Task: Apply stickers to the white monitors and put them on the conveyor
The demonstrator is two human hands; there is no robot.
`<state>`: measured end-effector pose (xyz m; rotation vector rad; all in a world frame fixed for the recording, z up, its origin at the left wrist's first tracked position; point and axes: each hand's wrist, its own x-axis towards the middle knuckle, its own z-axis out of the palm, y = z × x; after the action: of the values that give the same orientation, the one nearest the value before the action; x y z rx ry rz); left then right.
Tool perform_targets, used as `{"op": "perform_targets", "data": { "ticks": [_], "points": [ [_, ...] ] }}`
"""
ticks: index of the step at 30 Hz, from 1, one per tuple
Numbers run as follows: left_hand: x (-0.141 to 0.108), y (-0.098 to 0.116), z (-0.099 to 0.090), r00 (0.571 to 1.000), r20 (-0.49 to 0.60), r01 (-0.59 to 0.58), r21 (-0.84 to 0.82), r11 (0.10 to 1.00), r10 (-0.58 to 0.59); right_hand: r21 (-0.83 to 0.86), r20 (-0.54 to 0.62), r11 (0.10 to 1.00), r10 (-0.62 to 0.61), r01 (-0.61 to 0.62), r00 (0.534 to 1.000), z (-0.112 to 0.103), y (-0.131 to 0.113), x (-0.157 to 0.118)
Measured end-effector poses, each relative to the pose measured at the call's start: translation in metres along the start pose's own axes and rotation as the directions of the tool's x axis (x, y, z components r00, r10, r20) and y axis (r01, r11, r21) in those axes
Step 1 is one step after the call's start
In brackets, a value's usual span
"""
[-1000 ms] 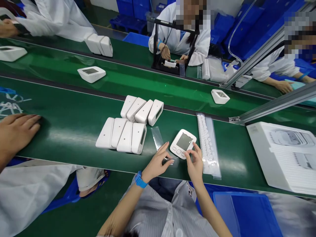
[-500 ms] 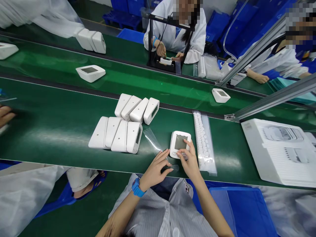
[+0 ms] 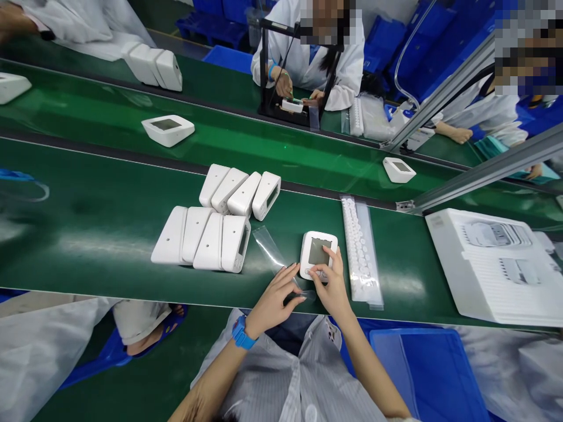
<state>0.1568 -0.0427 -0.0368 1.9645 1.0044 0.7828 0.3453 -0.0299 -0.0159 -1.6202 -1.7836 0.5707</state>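
Right hand (image 3: 331,287), fingers parted, touches the white LCD monitor (image 3: 314,258), left of the bagged disc strip (image 3: 361,252); left hand (image 3: 273,300), loosely spread, beside the monitor. Likely light, rigid, scratchable: hold its side edges.

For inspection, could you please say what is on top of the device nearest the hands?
The right hand partly covers the device, its screen and buttons; details beneath are hidden.
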Motion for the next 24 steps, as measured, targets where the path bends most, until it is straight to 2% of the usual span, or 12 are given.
{"op": "perform_targets", "data": {
  "ticks": [17, 22, 24],
  "points": [
    [-0.0003, -0.0003, -0.0008, 1.0, -0.004, 0.018, -0.026, 0.999, -0.018, 0.067, -0.054, 0.997, 0.044, -0.041, 0.998, 0.0056, 0.0015, -0.0018],
    [-0.0028, 0.0014, -0.003, 0.994, -0.086, 0.061, -0.119, 0.991, -0.072, 0.151, -0.068, 0.985, 0.092, -0.081, 0.993, 0.0009, 0.0029, -0.0002],
    [-0.0046, 0.0017, -0.003, 0.99, -0.104, 0.078, -0.189, 0.979, -0.099, 0.194, -0.116, 0.977, 0.113, -0.089, 0.987, -0.0042, 0.0029, -0.0018]
  ]
}}
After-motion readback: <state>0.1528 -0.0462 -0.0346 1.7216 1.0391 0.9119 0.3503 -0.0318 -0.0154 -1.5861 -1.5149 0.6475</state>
